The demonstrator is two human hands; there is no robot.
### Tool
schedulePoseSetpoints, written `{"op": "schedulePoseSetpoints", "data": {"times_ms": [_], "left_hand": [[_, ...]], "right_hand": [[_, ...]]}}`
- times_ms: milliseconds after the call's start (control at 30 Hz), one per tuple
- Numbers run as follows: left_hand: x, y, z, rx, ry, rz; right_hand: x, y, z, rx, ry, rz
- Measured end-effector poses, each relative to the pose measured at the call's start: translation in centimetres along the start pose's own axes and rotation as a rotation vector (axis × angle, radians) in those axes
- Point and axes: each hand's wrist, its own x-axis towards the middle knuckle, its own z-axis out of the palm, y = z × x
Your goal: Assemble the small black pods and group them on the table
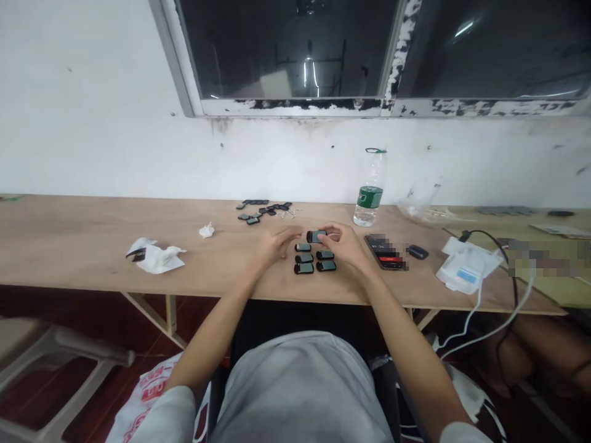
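Note:
My right hand (340, 243) pinches a small black piece with a grey rectangular face (316, 236), holding it just above the table between thumb and fingers. To the left of it, my left hand (281, 241) is curved with fingers stretched out and slightly blurred, and nothing shows in it. Below both hands, several matching black-and-grey pieces (303, 258) lie in two columns on the wooden table (231, 271). Farther back is a loose cluster of similar black pieces (253, 218), with a scatter of tiny pale bits (287, 213) beside it.
A water bottle (368, 200) stands near the wall. Right of my hand lie a phone (385, 251), a small black object (418, 251) and a white box (462, 271) with cables. Crumpled tissues (161, 257) are on the left. Another person's legs (549, 351) show at lower right.

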Motion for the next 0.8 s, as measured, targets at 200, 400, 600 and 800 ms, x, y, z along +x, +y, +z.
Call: {"op": "schedulePoseSetpoints", "data": {"times_ms": [200, 400, 600, 800], "left_hand": [[-0.5, -2.8, -1.7, 0.014, -0.140, -0.281], [-2.6, -6.8, -3.0, -0.076, -0.463, -0.572], [-3.4, -8.0, -3.3, -0.100, -0.632, -0.730], [-3.4, -7.7, -3.1, -0.123, -0.635, -0.726]], "right_hand": [[1.3, 3.5, -2.0, -0.367, 0.137, 0.012], [1.6, 6.1, -3.1, -0.566, 0.143, 0.096], [1.4, 6.4, -2.6, -0.667, 0.057, 0.103], [1.3, 6.7, -2.3, -0.631, -0.029, 0.125]]}}
